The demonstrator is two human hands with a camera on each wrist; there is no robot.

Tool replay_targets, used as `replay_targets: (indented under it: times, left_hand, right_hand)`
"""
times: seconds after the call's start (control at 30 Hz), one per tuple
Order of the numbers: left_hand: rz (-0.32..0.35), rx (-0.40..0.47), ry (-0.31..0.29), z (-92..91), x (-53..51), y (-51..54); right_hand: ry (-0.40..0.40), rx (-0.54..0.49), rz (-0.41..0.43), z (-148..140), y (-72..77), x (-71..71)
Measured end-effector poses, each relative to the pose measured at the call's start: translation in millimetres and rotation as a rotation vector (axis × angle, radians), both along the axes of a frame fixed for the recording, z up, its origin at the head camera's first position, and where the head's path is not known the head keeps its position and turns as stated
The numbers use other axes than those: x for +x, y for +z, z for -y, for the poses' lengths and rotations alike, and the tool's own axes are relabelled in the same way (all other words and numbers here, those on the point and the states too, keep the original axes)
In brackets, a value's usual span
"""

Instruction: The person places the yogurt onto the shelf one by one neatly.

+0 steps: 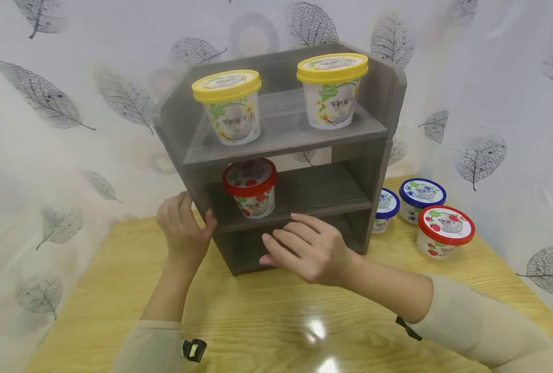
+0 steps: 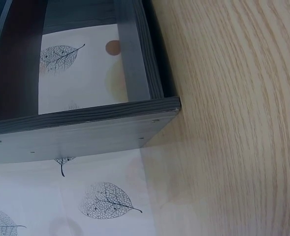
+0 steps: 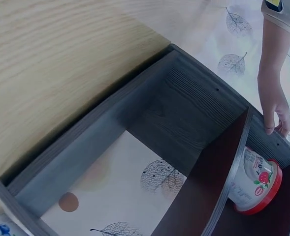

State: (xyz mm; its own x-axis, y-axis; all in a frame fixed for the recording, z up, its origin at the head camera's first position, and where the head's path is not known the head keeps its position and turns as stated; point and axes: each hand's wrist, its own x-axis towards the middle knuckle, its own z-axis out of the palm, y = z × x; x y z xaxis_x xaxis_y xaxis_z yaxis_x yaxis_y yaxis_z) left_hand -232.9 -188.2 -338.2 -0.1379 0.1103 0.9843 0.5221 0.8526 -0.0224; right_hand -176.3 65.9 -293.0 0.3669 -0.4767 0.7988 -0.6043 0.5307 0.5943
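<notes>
My left hand [image 1: 183, 225] grips the left side panel of a grey wooden shelf [image 1: 285, 144], thumb over its front edge. The same hand [image 3: 275, 105] shows at the panel in the right wrist view. My right hand [image 1: 309, 248] is in front of the lower levels, fingers loosely bent, holding nothing. Above it on the middle level stands a red-lidded tub [image 1: 253, 189], upright at the left. On the top level are two yellow-lidded tubs, one left [image 1: 231, 111] and one right [image 1: 333, 93]. Neither hand shows in its own wrist view.
Right of the shelf, on the wooden table [image 1: 276, 316], stand a red-lidded tub [image 1: 445, 230] and two blue-lidded tubs, one behind it [image 1: 421, 199] and one partly hidden by the shelf [image 1: 385, 210]. A leaf-patterned covering [image 1: 131, 31] hangs behind and at the sides.
</notes>
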Motion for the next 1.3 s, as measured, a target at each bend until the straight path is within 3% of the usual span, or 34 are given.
replay_targets:
  times: [0.9,1.3]
  left_hand:
    - [0.003,0.012,-0.002,-1.6,0.4,-0.4]
    - [0.016,-0.001,0.007,-1.3,1.7,0.5]
  right_hand:
    - [-0.044,0.053,0.124,-41,-41.3,-3.7]
    - [-0.065,0.041,0.175,-67,-46.6,-3.0]
